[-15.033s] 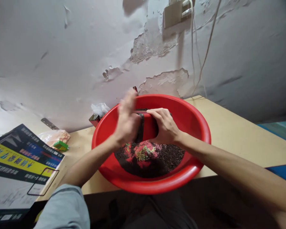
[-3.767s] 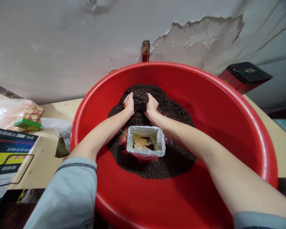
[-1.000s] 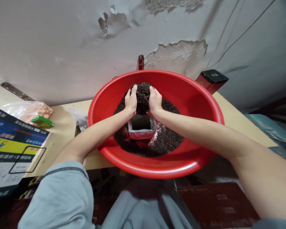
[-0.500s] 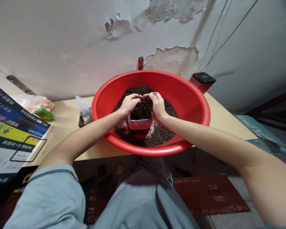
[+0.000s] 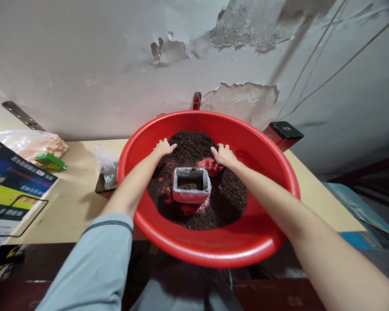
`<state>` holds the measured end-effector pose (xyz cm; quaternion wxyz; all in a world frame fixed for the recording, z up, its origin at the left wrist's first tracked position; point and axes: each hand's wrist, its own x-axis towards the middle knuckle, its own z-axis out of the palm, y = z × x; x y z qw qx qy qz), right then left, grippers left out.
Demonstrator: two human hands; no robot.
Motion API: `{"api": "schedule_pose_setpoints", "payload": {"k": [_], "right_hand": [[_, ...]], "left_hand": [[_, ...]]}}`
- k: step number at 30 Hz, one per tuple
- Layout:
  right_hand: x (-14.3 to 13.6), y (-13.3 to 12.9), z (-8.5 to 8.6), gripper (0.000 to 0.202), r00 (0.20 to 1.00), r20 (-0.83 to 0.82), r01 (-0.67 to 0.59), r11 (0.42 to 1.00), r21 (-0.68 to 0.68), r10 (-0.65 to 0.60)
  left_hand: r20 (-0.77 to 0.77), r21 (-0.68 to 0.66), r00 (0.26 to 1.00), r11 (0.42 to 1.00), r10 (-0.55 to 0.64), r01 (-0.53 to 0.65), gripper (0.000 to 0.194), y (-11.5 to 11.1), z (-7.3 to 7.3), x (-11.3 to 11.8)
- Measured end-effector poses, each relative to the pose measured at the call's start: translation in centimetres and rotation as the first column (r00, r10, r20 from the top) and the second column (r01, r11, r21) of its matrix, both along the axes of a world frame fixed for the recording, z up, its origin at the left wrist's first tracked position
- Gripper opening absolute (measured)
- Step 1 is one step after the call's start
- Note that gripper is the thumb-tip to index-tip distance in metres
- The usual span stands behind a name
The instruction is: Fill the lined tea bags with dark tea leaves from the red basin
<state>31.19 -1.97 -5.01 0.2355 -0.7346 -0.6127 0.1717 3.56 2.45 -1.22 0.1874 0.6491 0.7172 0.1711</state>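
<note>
A wide red plastic basin [image 5: 210, 257] holds a heap of loose dark grains [image 5: 192, 147], perhaps tea leaves; I cannot tell which. In the middle of it stands a small rectangular box [image 5: 191, 198] lined with clear plastic, with some of the dark grains inside. My left hand [image 5: 164, 147] is at the heap's left edge, fingers spread, holding nothing I can see. On the heap's right side my right hand [image 5: 224, 154] has its fingers apart and partly against the grains. Patches of the red basin floor show near both hands.
The basin rests on a pale tabletop [image 5: 74, 190] against a peeling wall. To the left lie a printed carton [image 5: 13, 185], a green packet [image 5: 50, 161] and a clear plastic bag [image 5: 107, 166]. A red tin with a black top [image 5: 283, 134] stands behind the basin at right.
My hands were cupped together over the box, dropping dark grains into it. They have since parted to either side of the heap, and the view has shifted.
</note>
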Motion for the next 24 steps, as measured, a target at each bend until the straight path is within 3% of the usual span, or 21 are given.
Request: {"api": "schedule_pose_setpoints", "payload": {"k": [6, 8, 10, 12, 14, 17, 22, 24], "right_hand": [[2.3, 4.0, -4.4, 0.065, 0.992, 0.091, -0.1, 0.991, 0.09, 0.091], [1.4, 5.5, -6.3, 0.066, 0.998, -0.004, -0.061, 0.972, 0.225, 0.063], [-0.3, 7.0, -8.4, 0.068, 0.986, -0.166, 0.066, 0.939, 0.336, -0.011], [-2.4, 8.4, -10.2, 0.07, 0.951, -0.295, 0.197, 0.91, 0.366, -0.088], [-4.2, 9.7, -11.3, 0.072, 0.924, -0.357, 0.277, 0.888, 0.366, -0.141], [-5.6, 11.2, -11.7, 0.07, 0.878, -0.448, 0.353, 0.86, 0.37, -0.167], [-6.8, 12.0, -11.1, 0.063, 0.78, -0.612, 0.402, 0.857, 0.324, -0.134], [-7.5, 12.1, -11.0, 0.06, 0.719, -0.684, 0.417, 0.864, 0.283, -0.123]], "left_hand": [[-0.021, 0.111, 0.993, 0.986, -0.119, 0.121, 0.061, 3.6, -5.1, 0.0], [0.095, 0.18, 0.994, 0.983, -0.056, 0.038, 0.058, 4.4, -7.0, 1.2], [0.227, 0.232, 0.971, 0.965, 0.07, -0.123, 0.054, 5.0, -8.7, 2.7], [0.319, 0.263, 0.936, 0.935, 0.147, -0.237, 0.051, 5.4, -10.0, 4.0], [0.369, 0.277, 0.915, 0.921, 0.162, -0.275, 0.049, 6.0, -10.7, 4.8], [0.458, 0.254, 0.876, 0.923, 0.15, -0.29, 0.049, 6.9, -11.2, 5.5], [0.772, 0.075, 0.617, 0.942, 0.153, -0.327, 0.049, 8.3, -11.7, 6.7], [0.806, 0.014, 0.565, 0.948, 0.178, -0.319, 0.051, 8.5, -11.8, 7.3]]}}
